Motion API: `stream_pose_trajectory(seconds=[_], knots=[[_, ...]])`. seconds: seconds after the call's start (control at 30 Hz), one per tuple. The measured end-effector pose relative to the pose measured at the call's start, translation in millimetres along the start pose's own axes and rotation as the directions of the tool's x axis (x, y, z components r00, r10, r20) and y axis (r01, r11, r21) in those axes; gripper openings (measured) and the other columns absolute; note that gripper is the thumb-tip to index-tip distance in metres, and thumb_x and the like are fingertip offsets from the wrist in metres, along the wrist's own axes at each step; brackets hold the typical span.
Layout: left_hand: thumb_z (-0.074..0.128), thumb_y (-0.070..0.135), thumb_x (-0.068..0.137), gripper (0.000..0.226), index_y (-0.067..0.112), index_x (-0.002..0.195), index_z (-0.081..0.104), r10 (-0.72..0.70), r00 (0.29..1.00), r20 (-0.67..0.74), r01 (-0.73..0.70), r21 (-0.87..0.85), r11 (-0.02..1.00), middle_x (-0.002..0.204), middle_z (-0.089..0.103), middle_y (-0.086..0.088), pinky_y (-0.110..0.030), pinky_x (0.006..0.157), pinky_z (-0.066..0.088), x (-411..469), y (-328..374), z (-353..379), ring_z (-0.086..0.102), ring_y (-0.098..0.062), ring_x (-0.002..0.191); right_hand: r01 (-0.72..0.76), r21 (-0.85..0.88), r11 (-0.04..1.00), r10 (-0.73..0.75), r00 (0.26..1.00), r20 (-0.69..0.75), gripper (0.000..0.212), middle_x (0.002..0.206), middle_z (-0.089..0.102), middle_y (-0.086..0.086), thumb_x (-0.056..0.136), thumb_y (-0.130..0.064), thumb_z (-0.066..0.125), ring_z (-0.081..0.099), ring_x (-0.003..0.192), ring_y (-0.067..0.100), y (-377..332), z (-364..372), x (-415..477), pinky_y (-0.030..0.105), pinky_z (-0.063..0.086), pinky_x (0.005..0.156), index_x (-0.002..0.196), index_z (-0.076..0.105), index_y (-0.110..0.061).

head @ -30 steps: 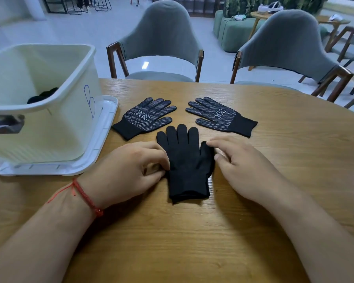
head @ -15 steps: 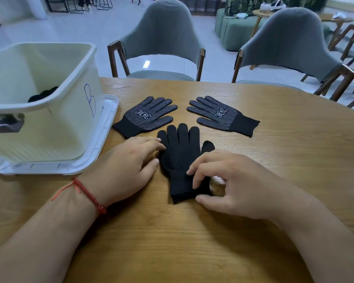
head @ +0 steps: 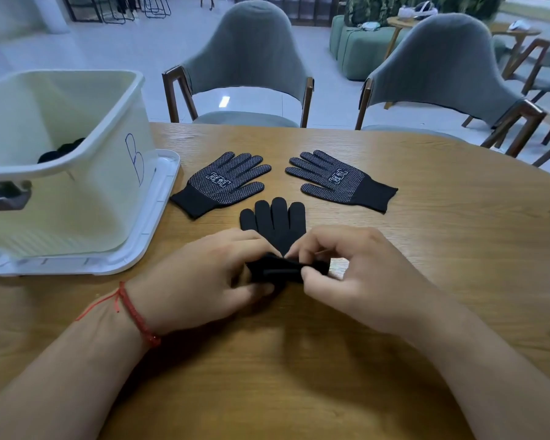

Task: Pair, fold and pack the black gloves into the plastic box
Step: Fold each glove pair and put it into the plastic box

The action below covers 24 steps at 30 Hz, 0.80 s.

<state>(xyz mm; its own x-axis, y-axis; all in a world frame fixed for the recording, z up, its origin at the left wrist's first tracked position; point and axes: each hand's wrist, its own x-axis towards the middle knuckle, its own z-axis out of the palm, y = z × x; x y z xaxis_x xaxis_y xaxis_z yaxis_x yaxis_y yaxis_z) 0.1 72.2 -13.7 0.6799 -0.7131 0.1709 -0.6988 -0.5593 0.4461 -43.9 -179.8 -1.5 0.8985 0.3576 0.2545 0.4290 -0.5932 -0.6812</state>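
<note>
The fingers (head: pixel 304 249) of the right hand (head: pixel 362 274) are curled and, with the thumb, pinch the right end of the cuff of a plain black glove (head: pixel 275 222). The fingers (head: pixel 251 238) of the left hand (head: pixel 200 281) are curled the same way and pinch the cuff's left end. Between the two hands the cuff is raised off the bench (head: pixel 442 249) and bunched into a dark roll. The glove's own digits lie flat and point toward the far edge. Whether one glove or a stacked pair lies there cannot be told.

Just beyond it two more gloves lie flat, dotted sides up, apart from each other. The left dotted glove (head: pixel 226 182) has its cuff toward the plastic box (head: pixel 77 192). The right dotted glove (head: pixel 340 181) has its cuff toward the bench's right edge.

The box stands at the left edge on a white lid (head: pixel 161 198), with a blue "B" drawn on its wall and dark gloves (head: pixel 61 150) inside.

A red string bracelet (head: pixel 134 312) circles the left wrist. Two grey chairs (head: pixel 251 58) stand behind the far edge.
</note>
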Motion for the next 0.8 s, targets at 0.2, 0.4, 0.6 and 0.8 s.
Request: stream_pose_trajectory(seconds=[0.2, 0.4, 0.6, 0.8], knots=[[0.065, 0.032, 0.102, 0.007, 0.034, 0.108, 0.069, -0.14, 0.985, -0.098, 0.119, -0.2, 0.973, 0.092, 0.071, 0.013, -0.043, 0.074, 0.054, -2, 3, -1, 0.068, -0.017, 0.082, -0.18, 0.333, 0.926, 0.143, 0.981, 0.133, 0.034, 0.114, 0.077, -0.009, 0.09, -0.05, 0.08, 0.073, 0.109, 0.011, -4, -6, 0, 0.037, 0.055, 0.098, 0.119, 0.069, -0.034], [0.064, 0.024, 0.104, 0.028, 0.04, 0.128, 0.069, -0.196, 0.98, 0.01, 0.185, -0.385, 0.904, 0.116, 0.075, 0.015, -0.044, 0.092, 0.056, -2, 8, -7, 0.072, -0.017, 0.099, -0.218, 0.11, 0.97, 0.208, 0.973, 0.101, 0.025, 0.103, 0.079, -0.013, 0.093, -0.03, 0.083, 0.074, 0.098, 0.008, 10, -1, 1, 0.048, 0.058, 0.093, 0.116, 0.076, -0.037], [0.059, 0.023, 0.107, 0.033, 0.034, 0.137, 0.064, -0.217, 0.972, 0.086, 0.228, -0.54, 0.81, 0.122, 0.075, 0.007, -0.041, 0.084, 0.06, -2, 10, -9, 0.072, -0.02, 0.103, -0.28, 0.364, 0.888, 0.224, 0.956, 0.19, 0.035, 0.114, 0.082, -0.008, 0.098, -0.009, 0.076, 0.077, 0.111, 0.013, 13, 1, 3, 0.045, 0.057, 0.105, 0.125, 0.078, -0.032], [0.077, 0.02, 0.094, 0.053, 0.036, 0.137, 0.05, -0.389, 0.92, 0.042, 0.34, -0.578, 0.742, 0.093, 0.074, -0.001, -0.048, 0.064, 0.059, 0, 7, -4, 0.064, -0.025, 0.067, -0.299, 0.108, 0.948, 0.295, 0.954, 0.053, 0.028, 0.089, 0.076, -0.021, 0.091, -0.033, 0.084, 0.07, 0.078, -0.001, 18, 2, 5, 0.027, 0.055, 0.078, 0.113, 0.075, -0.047]])
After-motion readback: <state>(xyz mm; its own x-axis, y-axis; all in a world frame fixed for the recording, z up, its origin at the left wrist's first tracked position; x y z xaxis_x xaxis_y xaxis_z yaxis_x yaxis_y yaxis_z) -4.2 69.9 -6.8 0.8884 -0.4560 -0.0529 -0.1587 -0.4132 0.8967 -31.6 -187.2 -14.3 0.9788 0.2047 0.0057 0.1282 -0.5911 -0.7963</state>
